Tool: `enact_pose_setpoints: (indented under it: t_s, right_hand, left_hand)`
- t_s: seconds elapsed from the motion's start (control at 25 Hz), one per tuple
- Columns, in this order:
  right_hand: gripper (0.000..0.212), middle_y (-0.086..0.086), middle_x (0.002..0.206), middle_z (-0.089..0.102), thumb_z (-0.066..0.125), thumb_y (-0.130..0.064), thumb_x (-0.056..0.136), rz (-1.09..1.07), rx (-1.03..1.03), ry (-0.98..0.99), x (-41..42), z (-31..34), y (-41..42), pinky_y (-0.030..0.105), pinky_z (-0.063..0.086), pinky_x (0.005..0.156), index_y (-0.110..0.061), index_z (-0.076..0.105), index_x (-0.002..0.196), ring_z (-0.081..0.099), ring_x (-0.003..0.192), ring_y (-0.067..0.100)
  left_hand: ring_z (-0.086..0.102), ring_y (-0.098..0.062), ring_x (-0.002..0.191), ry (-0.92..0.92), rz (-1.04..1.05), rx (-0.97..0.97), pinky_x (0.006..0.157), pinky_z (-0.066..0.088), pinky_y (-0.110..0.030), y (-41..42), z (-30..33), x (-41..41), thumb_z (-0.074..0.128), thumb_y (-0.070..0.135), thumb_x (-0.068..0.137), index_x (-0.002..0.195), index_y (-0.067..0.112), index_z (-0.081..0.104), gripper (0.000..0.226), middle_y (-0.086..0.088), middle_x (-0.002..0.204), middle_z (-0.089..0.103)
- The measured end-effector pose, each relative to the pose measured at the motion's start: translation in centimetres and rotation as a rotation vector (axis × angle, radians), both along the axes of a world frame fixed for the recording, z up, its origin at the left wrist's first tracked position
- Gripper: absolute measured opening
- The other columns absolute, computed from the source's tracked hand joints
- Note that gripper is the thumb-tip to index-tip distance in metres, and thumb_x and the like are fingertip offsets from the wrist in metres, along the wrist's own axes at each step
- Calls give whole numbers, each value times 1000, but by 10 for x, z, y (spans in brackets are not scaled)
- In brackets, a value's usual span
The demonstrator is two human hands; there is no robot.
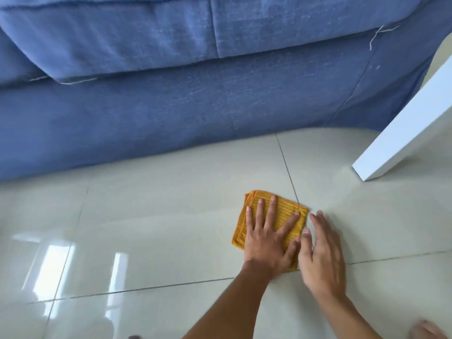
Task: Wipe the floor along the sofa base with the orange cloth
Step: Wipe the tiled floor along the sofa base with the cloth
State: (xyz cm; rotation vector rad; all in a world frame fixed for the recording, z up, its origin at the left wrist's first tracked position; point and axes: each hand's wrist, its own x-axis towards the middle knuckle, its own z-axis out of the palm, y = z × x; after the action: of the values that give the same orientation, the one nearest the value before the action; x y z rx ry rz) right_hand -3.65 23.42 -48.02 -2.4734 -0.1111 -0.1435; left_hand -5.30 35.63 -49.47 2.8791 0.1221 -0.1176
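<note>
Wiping in hand: orange cloth (288,216) pressed flat under open left hand (267,243); right hand (322,255) open, on floor (146,216). Next: sweep toward sofa base (146,123).

left hand (266,243): bare, showing no ring or glove; nails trimmed short, looking pale and unpainted
right hand (322,260): bare as well, wearing nothing on the fingers; nails short and plain
left forearm (227,307): uncovered up to the frame edge, showing no sleeve, watch or band
right forearm (352,316): uncovered likewise, showing no sleeve or strap
toes (425,330): bare, peeking in at the bottom right corner
</note>
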Motion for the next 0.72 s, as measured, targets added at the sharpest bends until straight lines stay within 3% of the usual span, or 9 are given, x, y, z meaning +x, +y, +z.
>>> enact_pose_setpoints:
  t_s: [0.24, 0.48, 0.72]
  right_hand:
    - [56, 13, 146, 52, 32, -34, 95, 245, -90, -66, -45, -2, 90, 41, 23, 118, -3, 56, 135, 45, 138, 26]
    - [57, 11, 149, 48, 32, -36, 95, 412, -138, -66, -82, -11, 183, 40, 19, 119, -5, 54, 138, 41, 141, 24]
    - [54, 12, 147, 51, 34, -33, 95, 385, -97, -121, -77, -21, 236, 40, 19, 118, -4, 55, 136, 42, 140, 26]
  left_hand:
    - [-5, -36, 153, 27, 270, 56, 119, -1, -60, 109, 3, -92, 26, 66, 95, 151, 56, 10, 59, -5, 167, -2]
    - [-11, -33, 153, 113, 527, 121, 121, -6, -55, 238, 3, -177, 17, 68, 94, 149, 59, -2, 59, -2, 167, -11]
    - [-4, -38, 152, 107, 644, 143, 121, -3, -59, 330, -1, -168, 9, 69, 89, 151, 56, 1, 63, -6, 167, -4]
